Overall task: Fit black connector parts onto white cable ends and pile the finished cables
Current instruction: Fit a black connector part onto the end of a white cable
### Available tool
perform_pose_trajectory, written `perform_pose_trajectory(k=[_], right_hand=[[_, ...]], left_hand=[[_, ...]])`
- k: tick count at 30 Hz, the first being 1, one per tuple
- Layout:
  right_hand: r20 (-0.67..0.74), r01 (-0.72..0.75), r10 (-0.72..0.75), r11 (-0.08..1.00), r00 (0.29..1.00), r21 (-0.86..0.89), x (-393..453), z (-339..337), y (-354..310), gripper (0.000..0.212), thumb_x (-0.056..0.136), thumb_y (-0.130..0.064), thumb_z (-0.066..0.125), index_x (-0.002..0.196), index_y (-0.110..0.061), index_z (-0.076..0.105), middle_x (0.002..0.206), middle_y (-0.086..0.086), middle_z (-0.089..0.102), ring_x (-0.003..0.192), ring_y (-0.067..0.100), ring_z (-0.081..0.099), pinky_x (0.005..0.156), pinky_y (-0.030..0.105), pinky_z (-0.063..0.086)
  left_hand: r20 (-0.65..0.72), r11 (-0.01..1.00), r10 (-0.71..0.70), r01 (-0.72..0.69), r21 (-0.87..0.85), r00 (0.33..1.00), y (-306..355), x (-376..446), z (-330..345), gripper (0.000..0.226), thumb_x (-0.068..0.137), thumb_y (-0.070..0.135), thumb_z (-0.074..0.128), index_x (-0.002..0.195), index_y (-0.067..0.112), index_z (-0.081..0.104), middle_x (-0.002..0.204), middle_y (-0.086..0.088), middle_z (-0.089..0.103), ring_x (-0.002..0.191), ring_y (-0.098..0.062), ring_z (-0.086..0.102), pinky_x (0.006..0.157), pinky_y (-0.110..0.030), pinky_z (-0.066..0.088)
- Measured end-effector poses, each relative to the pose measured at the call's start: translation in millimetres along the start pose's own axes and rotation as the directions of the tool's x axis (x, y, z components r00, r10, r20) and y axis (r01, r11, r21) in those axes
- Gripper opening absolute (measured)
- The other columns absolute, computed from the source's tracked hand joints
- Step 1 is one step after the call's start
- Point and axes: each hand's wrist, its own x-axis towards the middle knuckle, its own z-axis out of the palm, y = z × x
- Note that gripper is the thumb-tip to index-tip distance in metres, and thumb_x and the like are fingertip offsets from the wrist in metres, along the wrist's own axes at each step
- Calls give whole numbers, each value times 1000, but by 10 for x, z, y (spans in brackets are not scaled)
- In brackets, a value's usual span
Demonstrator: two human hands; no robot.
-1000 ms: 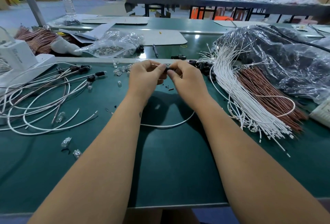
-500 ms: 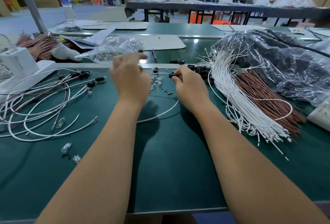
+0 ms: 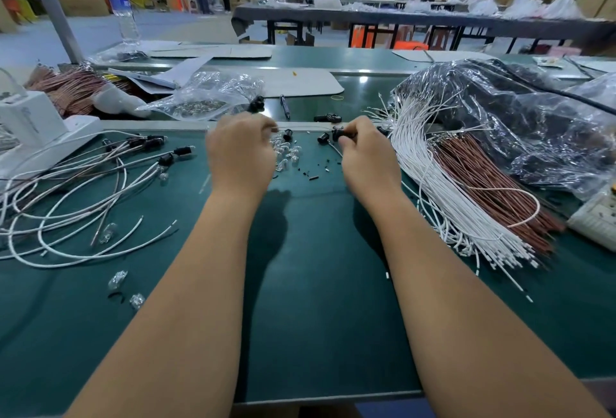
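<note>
right hand (image 3: 365,159), above the far part of the green counter (image 3: 316,284), pinches a black connector part (image 3: 340,133) in its fingers (image 3: 353,132). left hand (image 3: 241,154) hovers to the left of that part, fingers curled downward; whether they hold anything cannot be told. loose black connector parts (image 3: 321,138) and small clear bulbs (image 3: 288,154) lie between the hands. a bundle of white cables (image 3: 443,190) lies right of the right hand; the pile of finished cables (image 3: 83,190) lies left of the left hand.
</note>
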Motion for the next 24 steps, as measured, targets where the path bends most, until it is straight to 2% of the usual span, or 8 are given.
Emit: perform_pose_trajectory(k=[2, 4, 6, 11, 14, 17, 21, 24], right_hand=[[-8, -61, 62, 997, 998, 42, 14, -16, 22, 9, 98, -20, 50, 104, -17, 54, 92, 1, 61, 87, 27, 58, 72, 37, 45], [23, -45, 44, 998, 999, 38, 2, 11, 7, 8, 98, -21, 50, 103, -18, 55, 92, 2, 63, 87, 27, 58, 72, 37, 45], [71, 8, -10, 1000, 997, 26, -21, 50, -26, 8, 98, -20, 50, 103, -16, 54, 91, 4, 64, 85, 28, 57, 73, 38, 46], [167, 180, -185, 983, 968, 41, -93, 113, -114, 9, 98, -20, 51, 104, -14, 55, 74, -6, 53, 75, 24, 52, 65, 36, 41], [180, 201, -203, 979, 963, 27, -107, 122, -124, 10, 98, -22, 50, 105, -15, 54, 68, -11, 47, 74, 23, 51, 62, 34, 37], [176, 206, -204, 978, 963, 6, -104, 114, -107, 11, 99, -22, 50, 105, -15, 53, 71, -8, 52, 72, 22, 51, 60, 33, 34], [128, 157, -131, 961, 983, -227, -65, 104, -33, 10, 99, -20, 47, 104, -13, 52, 78, -4, 52, 74, 24, 49, 60, 33, 33], [109, 47, -24, 976, 994, -214, -31, 82, 21, 9, 99, -15, 46, 101, -12, 54, 75, -10, 46, 78, 23, 51, 61, 33, 34]], left_hand=[[-96, 986, -143, 150, 67, 985, -99, 8, -43, 28, 95, 8, 47, 109, 15, 70, 106, -8, 69, 104, -31, 54, 85, -39, 35], [-105, 964, -218, 231, 130, 970, -142, -5, -54, 29, 93, 7, 46, 111, 14, 68, 109, -9, 67, 108, -32, 51, 88, -42, 34], [-65, 970, -177, 185, 158, 982, -119, -15, -33, 31, 90, 7, 47, 112, 14, 67, 110, -9, 65, 111, -31, 49, 90, -42, 33], [50, 983, 183, -183, -5, 982, 121, -48, 56, 22, 91, 10, 52, 105, 11, 69, 102, -10, 67, 101, -30, 54, 85, -33, 37], [105, 984, 144, -131, -123, 984, 99, -48, 70, 18, 93, 13, 54, 98, 8, 70, 93, -10, 62, 85, -24, 54, 73, -26, 36], [225, 976, 107, -59, -212, 968, 35, -35, 72, 20, 95, 20, 56, 87, 7, 69, 83, -6, 55, 75, -19, 48, 70, -31, 37], [187, 1000, 20, -21, 2, 982, -46, -27, 83, 26, 96, 24, 54, 86, 4, 67, 86, -11, 57, 88, -30, 52, 73, -35, 39], [130, 974, -121, 92, 206, 984, -166, -19, 56, 30, 98, 27, 49, 89, 5, 68, 91, -14, 61, 99, -36, 52, 77, -40, 37]])
